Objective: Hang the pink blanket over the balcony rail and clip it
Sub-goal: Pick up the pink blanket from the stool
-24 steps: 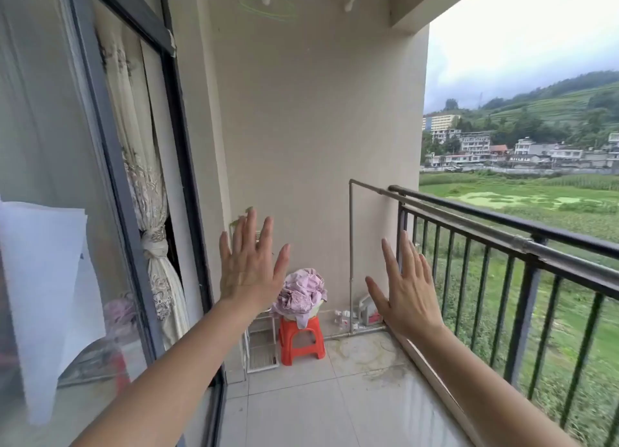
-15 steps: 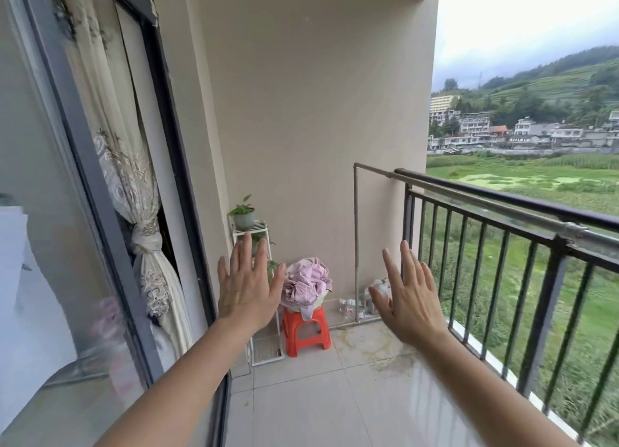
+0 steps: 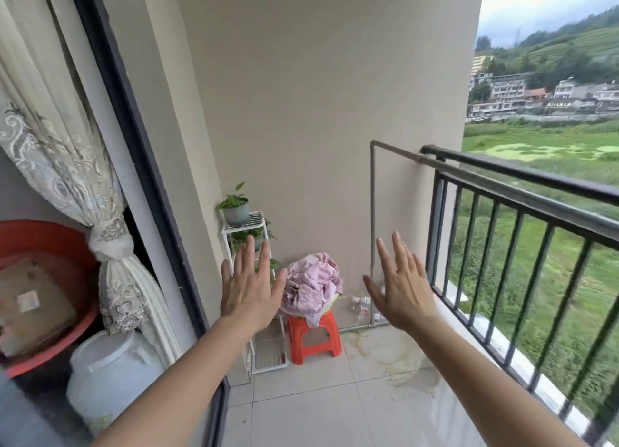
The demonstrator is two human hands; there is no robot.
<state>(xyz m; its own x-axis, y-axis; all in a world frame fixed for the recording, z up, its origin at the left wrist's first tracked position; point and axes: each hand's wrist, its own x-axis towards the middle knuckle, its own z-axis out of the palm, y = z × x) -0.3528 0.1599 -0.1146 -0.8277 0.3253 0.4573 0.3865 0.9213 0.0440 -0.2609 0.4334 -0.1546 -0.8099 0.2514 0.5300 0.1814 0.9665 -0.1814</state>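
Note:
The pink blanket (image 3: pixel 313 284) lies crumpled in a bowl on an orange plastic stool (image 3: pixel 313 337) at the far end of the balcony, against the beige wall. The black balcony rail (image 3: pixel 522 192) runs along the right side, with a thin metal pipe (image 3: pixel 372 232) beside its far end. My left hand (image 3: pixel 249 287) and my right hand (image 3: pixel 400 287) are both raised in front of me, fingers straight and spread, palms away, holding nothing. The blanket shows between them, well beyond reach. No clips are in sight.
A white wire rack (image 3: pixel 249 232) with potted plants stands left of the stool. Small bottles (image 3: pixel 360 302) sit on the floor by the pipe. A dark sliding door frame (image 3: pixel 140 165) lines the left; behind the glass are a tied curtain (image 3: pixel 110 245), a red basin (image 3: pixel 37 242) and a white jug (image 3: pixel 110 376).
The view has dipped and moved closer to the far wall. The plant rack, once behind my left hand, now shows. Both hands stay raised and spread, lower in the frame.

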